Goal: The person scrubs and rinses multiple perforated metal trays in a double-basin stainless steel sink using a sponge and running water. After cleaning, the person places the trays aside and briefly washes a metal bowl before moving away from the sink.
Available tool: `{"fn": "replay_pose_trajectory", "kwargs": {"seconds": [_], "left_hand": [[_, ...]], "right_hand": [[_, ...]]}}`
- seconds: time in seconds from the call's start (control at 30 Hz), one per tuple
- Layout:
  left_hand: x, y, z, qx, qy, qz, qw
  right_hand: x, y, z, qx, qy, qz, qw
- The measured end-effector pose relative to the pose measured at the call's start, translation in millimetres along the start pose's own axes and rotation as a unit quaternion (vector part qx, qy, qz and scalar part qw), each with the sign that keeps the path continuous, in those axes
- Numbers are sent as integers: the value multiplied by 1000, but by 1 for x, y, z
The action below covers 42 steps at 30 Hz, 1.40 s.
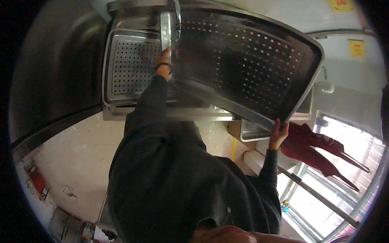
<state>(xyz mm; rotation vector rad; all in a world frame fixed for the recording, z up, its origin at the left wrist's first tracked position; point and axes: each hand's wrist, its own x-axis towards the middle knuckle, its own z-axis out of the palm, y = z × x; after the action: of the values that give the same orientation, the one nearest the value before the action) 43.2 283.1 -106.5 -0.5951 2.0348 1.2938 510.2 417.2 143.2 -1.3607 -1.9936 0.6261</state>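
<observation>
My left hand (164,60), with a dark band at its wrist, is closed on the left side of a large perforated stainless steel tray (231,73). My right hand (279,134) grips the tray's rim at its near right corner. The tray is held tilted over the sink unit (197,113), and light shows through many of its holes. A chrome faucet (178,15) hangs above its left part; whether water runs is unclear. Left of my left hand lies a second perforated metal tray (133,66), its right side partly hidden by my arm.
Another perforated tray (255,129) shows below the large tray's near edge. A dark red apron (310,145) hangs right of my right hand, by a bright window (328,206). A dark metal panel (57,70) stands at the left. Yellow signs (356,48) bearing writing are on the wall.
</observation>
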Motion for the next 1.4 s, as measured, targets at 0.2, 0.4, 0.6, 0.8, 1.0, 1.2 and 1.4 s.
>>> {"fn": "replay_pose_trajectory", "kwargs": {"seconds": [0.2, 0.4, 0.6, 0.8, 1.0, 1.2, 1.4], "left_hand": [[27, -6, -53, 54, 107, 56, 991], [96, -5, -101, 195, 170, 115, 959], [94, 20, -143, 112, 185, 70, 974], [117, 33, -197, 206, 266, 146, 930], [149, 35, -238, 206, 264, 129, 934], [89, 54, -212, 158, 246, 147, 945], [160, 7, -216, 285, 296, 124, 903]], "right_hand": [[13, 42, 37, 50, -144, 46, 987], [21, 39, 92, 179, -235, 86, 952], [33, 64, 148, 131, -318, 212, 915], [29, 54, 209, 297, -332, 197, 873], [31, 9, 224, 254, -331, 227, 880], [35, 42, 237, 331, -304, 204, 870], [45, 18, 208, 262, -283, 200, 900]]}}
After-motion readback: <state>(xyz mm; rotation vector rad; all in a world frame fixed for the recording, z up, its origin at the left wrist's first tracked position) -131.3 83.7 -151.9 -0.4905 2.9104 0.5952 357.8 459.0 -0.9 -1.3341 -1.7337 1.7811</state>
